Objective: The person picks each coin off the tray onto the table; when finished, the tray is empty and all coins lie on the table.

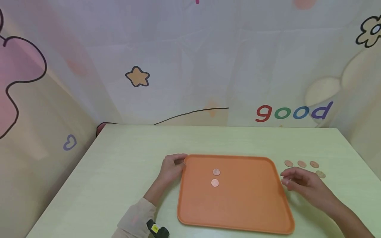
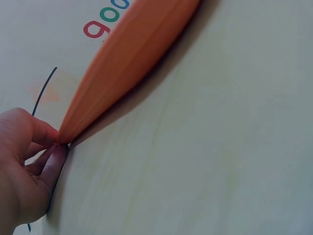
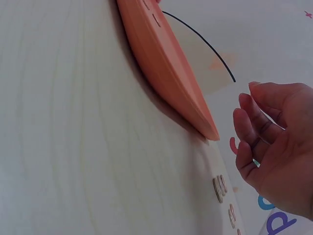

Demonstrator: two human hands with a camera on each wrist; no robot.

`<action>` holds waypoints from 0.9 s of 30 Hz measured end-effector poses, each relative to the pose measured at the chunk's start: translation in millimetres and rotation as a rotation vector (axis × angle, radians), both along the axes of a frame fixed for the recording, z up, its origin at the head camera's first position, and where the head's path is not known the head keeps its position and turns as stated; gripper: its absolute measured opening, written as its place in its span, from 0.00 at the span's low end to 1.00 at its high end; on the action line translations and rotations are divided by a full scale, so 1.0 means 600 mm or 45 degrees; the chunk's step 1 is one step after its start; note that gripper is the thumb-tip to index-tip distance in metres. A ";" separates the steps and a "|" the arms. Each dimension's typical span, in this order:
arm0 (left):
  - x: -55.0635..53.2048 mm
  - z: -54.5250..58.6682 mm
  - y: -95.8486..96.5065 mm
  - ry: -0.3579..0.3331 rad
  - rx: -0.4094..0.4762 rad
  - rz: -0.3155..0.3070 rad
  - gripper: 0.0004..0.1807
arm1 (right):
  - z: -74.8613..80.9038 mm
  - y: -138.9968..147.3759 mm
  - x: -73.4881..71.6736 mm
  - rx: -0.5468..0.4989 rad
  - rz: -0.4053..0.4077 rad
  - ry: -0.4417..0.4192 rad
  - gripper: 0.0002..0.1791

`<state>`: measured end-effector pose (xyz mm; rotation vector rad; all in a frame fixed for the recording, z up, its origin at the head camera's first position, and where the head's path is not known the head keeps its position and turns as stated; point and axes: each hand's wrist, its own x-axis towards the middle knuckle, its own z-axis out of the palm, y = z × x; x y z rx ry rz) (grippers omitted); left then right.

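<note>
An orange tray [image 1: 238, 205] lies on the table, with two coins, an upper coin [image 1: 216, 172] and a lower coin [image 1: 215, 182], on its left half. My left hand [image 1: 172, 169] pinches the tray's far left corner between thumb and fingers, as the left wrist view shows at the tray edge [image 2: 110, 73]. Just off the tray's right side hovers my right hand [image 1: 308, 186], fingers loosely bent. In the right wrist view nothing shows between the fingers of that hand [image 3: 279, 142]. Beyond it, several coins [image 1: 302, 164] lie on the table, one coin [image 1: 320, 174] partly behind the hand.
The pale table [image 1: 89, 198] extends around the tray, its far edge meeting a printed cloth backdrop [image 1: 190, 76]. A dark strap with a yellow label [image 1: 156, 228] sits by my left sleeve [image 1: 135, 218].
</note>
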<state>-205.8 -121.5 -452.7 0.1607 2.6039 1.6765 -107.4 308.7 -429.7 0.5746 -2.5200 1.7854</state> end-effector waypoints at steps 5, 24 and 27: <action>-0.001 0.000 -0.002 0.015 0.007 -0.007 0.20 | 0.012 -0.037 -0.007 0.139 -0.030 -0.015 0.14; -0.004 -0.005 -0.003 0.026 0.004 -0.013 0.20 | 0.043 -0.168 -0.041 0.295 0.107 -0.094 0.11; -0.003 -0.005 -0.003 0.021 -0.005 -0.013 0.20 | 0.039 -0.178 -0.045 0.298 0.117 -0.099 0.11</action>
